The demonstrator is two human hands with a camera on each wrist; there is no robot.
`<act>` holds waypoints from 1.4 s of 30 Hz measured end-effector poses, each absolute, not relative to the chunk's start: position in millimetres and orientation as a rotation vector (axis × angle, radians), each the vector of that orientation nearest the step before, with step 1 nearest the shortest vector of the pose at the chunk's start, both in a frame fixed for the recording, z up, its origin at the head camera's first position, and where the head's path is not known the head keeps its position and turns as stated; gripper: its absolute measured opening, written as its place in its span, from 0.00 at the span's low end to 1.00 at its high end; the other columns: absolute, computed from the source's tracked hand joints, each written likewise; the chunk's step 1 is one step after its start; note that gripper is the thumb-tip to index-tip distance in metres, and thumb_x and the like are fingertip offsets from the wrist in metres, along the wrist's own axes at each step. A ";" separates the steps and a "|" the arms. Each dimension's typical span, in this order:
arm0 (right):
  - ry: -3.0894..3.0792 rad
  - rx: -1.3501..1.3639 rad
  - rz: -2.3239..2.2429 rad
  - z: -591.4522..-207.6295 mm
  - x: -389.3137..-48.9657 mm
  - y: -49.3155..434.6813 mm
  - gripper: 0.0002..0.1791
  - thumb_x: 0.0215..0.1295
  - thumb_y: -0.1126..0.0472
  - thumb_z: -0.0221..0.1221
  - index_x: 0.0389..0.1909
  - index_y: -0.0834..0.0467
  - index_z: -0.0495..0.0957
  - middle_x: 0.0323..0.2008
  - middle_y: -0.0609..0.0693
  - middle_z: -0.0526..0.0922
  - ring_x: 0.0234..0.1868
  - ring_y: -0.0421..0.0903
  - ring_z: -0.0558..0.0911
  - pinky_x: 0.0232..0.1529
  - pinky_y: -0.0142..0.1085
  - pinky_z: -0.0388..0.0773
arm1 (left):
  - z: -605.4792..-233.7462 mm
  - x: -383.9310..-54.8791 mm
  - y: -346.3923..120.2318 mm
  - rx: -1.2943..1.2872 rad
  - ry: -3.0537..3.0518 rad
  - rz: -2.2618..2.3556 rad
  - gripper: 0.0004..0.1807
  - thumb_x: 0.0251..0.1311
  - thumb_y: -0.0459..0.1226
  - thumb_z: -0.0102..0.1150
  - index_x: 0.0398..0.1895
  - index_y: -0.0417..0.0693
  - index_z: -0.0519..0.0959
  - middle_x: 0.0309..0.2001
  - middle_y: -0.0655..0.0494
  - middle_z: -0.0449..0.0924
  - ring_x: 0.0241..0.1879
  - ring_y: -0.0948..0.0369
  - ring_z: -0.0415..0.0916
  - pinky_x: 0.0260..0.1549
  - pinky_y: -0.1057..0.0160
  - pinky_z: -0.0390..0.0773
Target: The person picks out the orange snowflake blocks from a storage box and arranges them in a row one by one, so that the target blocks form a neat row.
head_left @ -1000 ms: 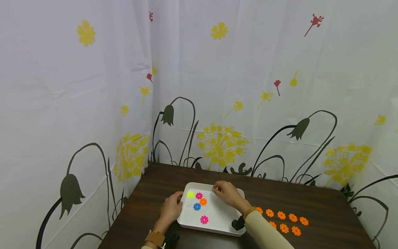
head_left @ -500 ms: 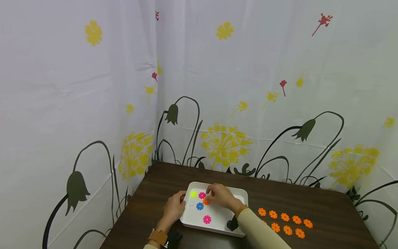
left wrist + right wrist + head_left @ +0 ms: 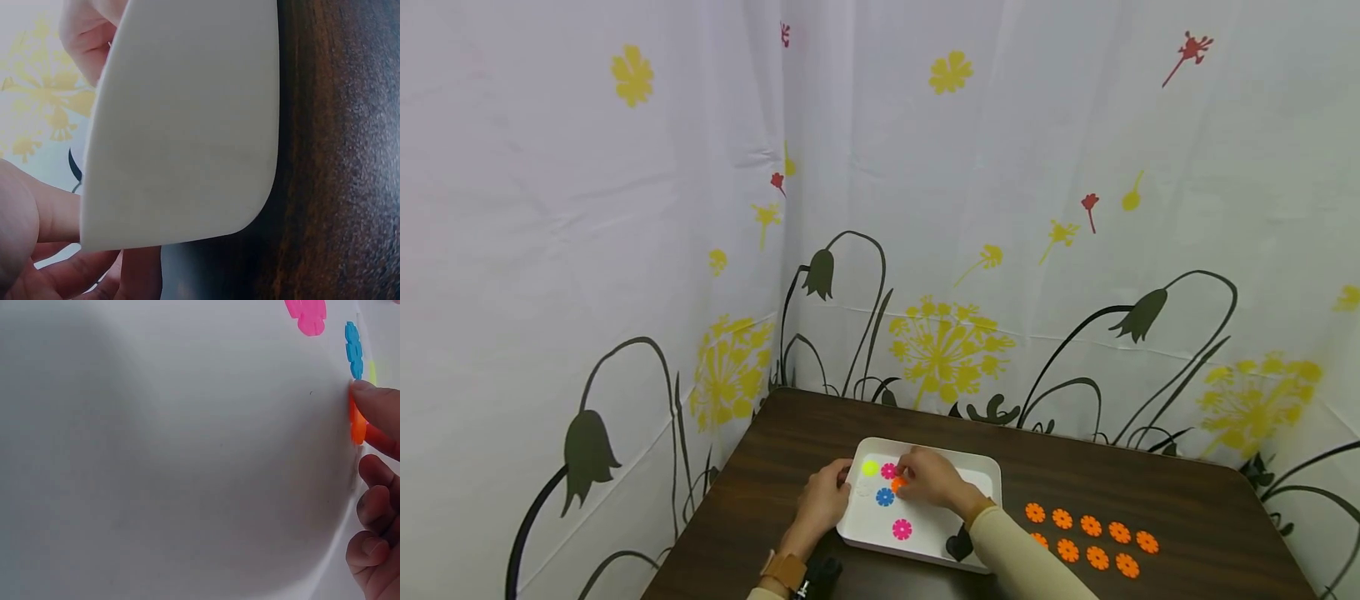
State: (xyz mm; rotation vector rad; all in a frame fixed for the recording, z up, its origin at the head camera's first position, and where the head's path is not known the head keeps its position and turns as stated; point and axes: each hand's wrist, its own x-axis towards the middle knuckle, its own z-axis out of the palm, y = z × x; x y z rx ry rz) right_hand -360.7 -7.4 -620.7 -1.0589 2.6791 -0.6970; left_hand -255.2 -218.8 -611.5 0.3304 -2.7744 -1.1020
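A shallow white tray (image 3: 936, 537) lies on the dark table. My left hand (image 3: 822, 502) grips its left side, with the tray wall (image 3: 187, 137) between thumb and fingers in the left wrist view. Over the tray, my right hand (image 3: 934, 478) pinches an orange notched, flower-shaped disc (image 3: 357, 422) between thumb and finger; the hand partly hides it. Close around it lie a blue disc (image 3: 885, 497), a pink disc (image 3: 889, 471) and a yellow disc (image 3: 870, 468). A second pink disc (image 3: 902, 529) sits nearer the tray's front. Faint clear discs (image 3: 868, 489) show by the left wall.
Several orange discs (image 3: 1097, 557) lie in two rows on the table (image 3: 1195, 525) to the right of the tray; the right sleeve (image 3: 1026, 554) partly covers that area. A white curtain (image 3: 880, 167) with printed flowers hangs behind and to the left of the table.
My right hand has moved left and nearer from the tray's back right, to the orange disc. My left hand stays at the tray's side. The head view has shifted slightly.
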 end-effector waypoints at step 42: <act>2.622 -1.030 -1.030 -583.3 -359.2 26.1 0.07 0.70 0.66 0.66 0.42 0.51 0.83 0.31 0.41 0.80 0.30 0.37 0.75 0.32 0.31 0.75 | -608.2 -256.4 -219.2 0.369 -2.822 -1.092 0.21 0.68 0.30 0.62 0.64 0.43 0.81 0.49 0.45 0.88 0.46 0.47 0.84 0.43 0.37 0.77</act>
